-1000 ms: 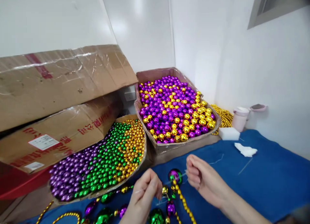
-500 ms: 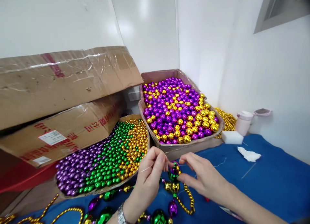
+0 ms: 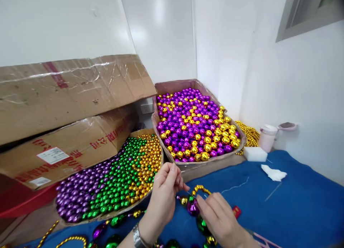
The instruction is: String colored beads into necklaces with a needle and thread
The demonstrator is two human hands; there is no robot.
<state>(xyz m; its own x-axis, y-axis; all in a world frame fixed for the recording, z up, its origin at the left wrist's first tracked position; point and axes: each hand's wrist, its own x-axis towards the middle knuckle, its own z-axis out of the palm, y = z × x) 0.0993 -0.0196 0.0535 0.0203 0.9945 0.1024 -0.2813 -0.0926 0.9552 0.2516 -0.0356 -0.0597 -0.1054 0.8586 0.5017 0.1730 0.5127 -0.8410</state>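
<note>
My left hand (image 3: 166, 194), with a metal watch (image 3: 138, 237) on its wrist, is closed in a pinch. In the earlier frame a fine thread trails from these fingers; now it hardly shows. My right hand (image 3: 221, 219) pinches the bead string beside a shiny purple bead (image 3: 192, 207), just right of the left fingertips. The fingers hide part of the hold. Along the string hang a gold bead (image 3: 184, 201) and a large green bead (image 3: 201, 224). A loop of small gold beads (image 3: 199, 188) lies behind the right fingers.
A carton of purple and gold beads (image 3: 174, 160) stands ahead. To its left, another box (image 3: 158, 169) holds purple, green and gold beads under cardboard flaps (image 3: 75, 94). On the blue cloth (image 3: 303, 205) lie a white block (image 3: 255, 154), crumpled tissue (image 3: 273, 173) and pink-handled scissors (image 3: 264, 241).
My right hand has moved down and closed from a loose, open curl onto the bead string. The hanging beads have shifted beneath it. My left hand stays nearly in place.
</note>
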